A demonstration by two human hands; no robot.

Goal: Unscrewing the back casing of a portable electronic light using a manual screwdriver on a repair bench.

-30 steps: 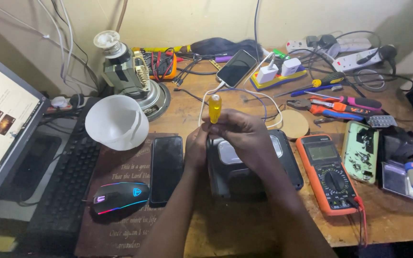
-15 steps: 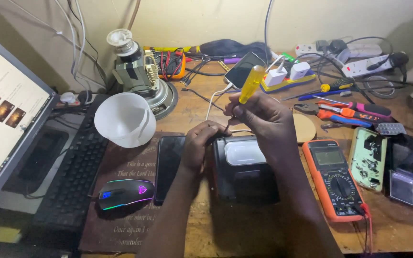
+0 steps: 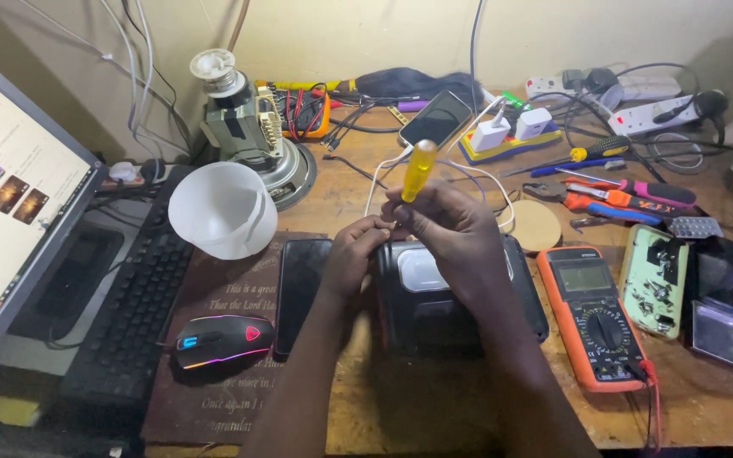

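My right hand point(image 3: 456, 233) grips a screwdriver with a yellow handle point(image 3: 418, 170), handle tilted up and to the right, tip hidden behind my fingers. My left hand point(image 3: 355, 254) pinches at the upper left corner of a black boxy device point(image 3: 460, 293) with a pale window on top; whether it holds anything small I cannot see. Both hands meet over the device's far edge. A dark phone point(image 3: 300, 284) lies face up just left of the device.
An orange multimeter point(image 3: 595, 314) lies right of the device, a green circuit board point(image 3: 657, 280) beyond it. A white lamp shade point(image 3: 222, 210), keyboard point(image 3: 129, 305), lit mouse point(image 3: 221, 339) and monitor point(image 3: 10, 212) sit left. Pliers, screwdrivers, chargers and power strips crowd the back.
The screwdriver handle has tipped from upright to leaning right, and my hands have lifted slightly toward the device's far edge. The camera has moved closer.
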